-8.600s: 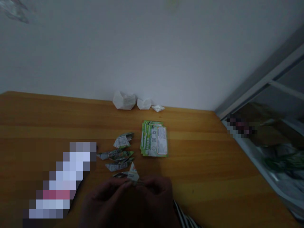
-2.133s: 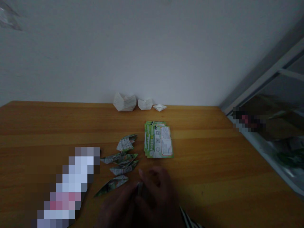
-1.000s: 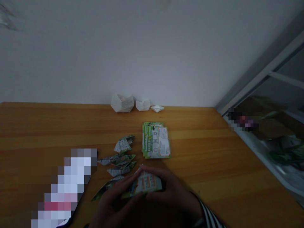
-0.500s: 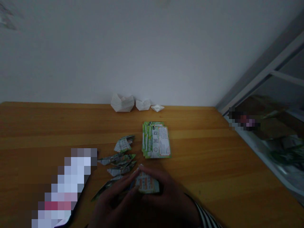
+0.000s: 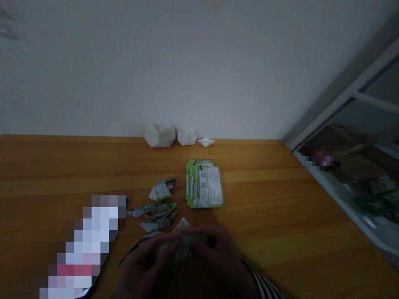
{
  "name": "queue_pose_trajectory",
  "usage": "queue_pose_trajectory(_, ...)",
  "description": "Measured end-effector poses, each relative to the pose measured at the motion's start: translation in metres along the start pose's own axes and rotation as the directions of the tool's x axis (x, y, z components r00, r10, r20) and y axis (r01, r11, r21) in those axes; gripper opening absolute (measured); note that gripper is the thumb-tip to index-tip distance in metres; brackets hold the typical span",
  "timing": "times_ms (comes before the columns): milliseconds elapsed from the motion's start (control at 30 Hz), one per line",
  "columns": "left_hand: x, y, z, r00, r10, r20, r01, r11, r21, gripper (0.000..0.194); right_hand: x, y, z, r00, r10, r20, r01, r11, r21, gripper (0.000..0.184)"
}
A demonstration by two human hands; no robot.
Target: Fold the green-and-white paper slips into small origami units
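Between my hands is a partly folded printed paper [image 5: 182, 225], its pointed tip standing up above my fingers. My left hand [image 5: 145, 263] pinches its left side, and my right hand [image 5: 215, 257] grips the right side. The lower part of the paper is dark and partly covered by my fingers. Just beyond lie several folded paper boats [image 5: 158, 225] made of green and white printed paper. One of them is partly hidden behind my left hand. A stack of green printed leaflets [image 5: 205, 187] rests on the table past my right hand.
Against the wall stand a large white paper boat [image 5: 160, 136], a smaller white one [image 5: 187, 138] and a tiny white one [image 5: 206, 142]. A phone with a blurred-out screen [image 5: 90, 241] lies at left on the wooden table [image 5: 264, 191]. A white-framed shelf [image 5: 336, 203] is at right.
The paper was a flat sheet with a peak a second ago; now it shows a small triangular tip over folded layers. Earlier, the fifth printed boat left my hands and lies on the table.
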State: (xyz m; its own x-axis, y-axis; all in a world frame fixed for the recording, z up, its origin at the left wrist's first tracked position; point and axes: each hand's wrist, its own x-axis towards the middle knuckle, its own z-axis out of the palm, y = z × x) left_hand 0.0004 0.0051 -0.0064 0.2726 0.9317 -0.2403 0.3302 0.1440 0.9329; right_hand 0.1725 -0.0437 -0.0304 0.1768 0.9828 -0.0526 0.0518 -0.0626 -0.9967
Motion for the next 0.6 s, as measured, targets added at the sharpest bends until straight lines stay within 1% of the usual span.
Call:
queue_pose_trajectory(67,-0.003,0.002,0.003,0.989,-0.145,-0.002,0.144,0.98,-0.134,0.033,-0.001,0.0,0.003,0.998,-0.011,-0.062,0.007,0.999,-0.053,0.023)
queue_pose_trajectory(133,-0.004,0.003,0.004,0.964,-0.263,0.04,0.264,0.927,-0.267,0.039,-0.003,0.001,0.006,0.997,-0.019,-0.073,0.015,0.998,-0.064,0.024)
queue_pose_trajectory(167,-0.004,0.003,0.004,0.954,-0.291,0.067,0.297,0.903,-0.309,0.043,-0.003,0.002,0.007,0.998,-0.02,-0.067,0.016,0.999,-0.051,0.023)
queue_pose_trajectory(200,-0.004,0.003,0.004,0.951,-0.296,0.089,0.309,0.892,-0.329,0.046,-0.003,0.003,0.007,0.998,-0.023,-0.056,0.021,0.999,-0.033,0.023)
queue_pose_trajectory(233,-0.003,0.003,0.004,0.955,-0.28,0.095,0.295,0.898,-0.326,0.049,-0.003,0.003,0.008,0.999,-0.031,-0.045,0.03,0.999,-0.017,0.022)
queue_pose_trajectory(300,-0.001,0.001,0.003,0.978,-0.2,0.06,0.209,0.938,-0.278,0.051,-0.002,0.003,0.008,0.997,-0.066,-0.031,0.066,0.998,0.0,0.023)
queue_pose_trajectory(367,0.0,-0.003,0.003,0.995,-0.1,-0.027,0.093,0.976,-0.198,0.05,-0.002,0.001,0.007,0.993,-0.112,-0.038,0.111,0.994,-0.025,0.025)
queue_pose_trajectory(400,0.001,-0.006,0.003,0.995,-0.054,-0.081,0.041,0.987,-0.158,0.049,-0.003,0.0,0.007,0.99,-0.133,-0.048,0.131,0.99,-0.051,0.026)
queue_pose_trajectory(467,0.0,-0.013,0.001,0.981,0.028,-0.19,-0.042,0.997,-0.07,0.048,-0.006,0.0,0.007,0.981,-0.179,-0.07,0.169,0.978,-0.124,0.027)
queue_pose_trajectory(533,-0.001,-0.022,-0.005,0.957,0.132,-0.258,-0.117,0.99,0.072,0.047,-0.011,0.002,0.007,0.962,-0.255,-0.103,0.226,0.946,-0.234,0.026)
queue_pose_trajectory(567,-0.002,-0.026,-0.008,0.944,0.218,-0.249,-0.176,0.968,0.181,0.041,-0.015,0.004,0.006,0.939,-0.322,-0.124,0.273,0.913,-0.305,0.026)
queue_pose_trajectory(600,-0.003,-0.029,-0.012,0.933,0.315,-0.176,-0.264,0.928,0.261,0.034,-0.018,0.007,0.006,0.912,-0.386,-0.136,0.313,0.871,-0.378,0.026)
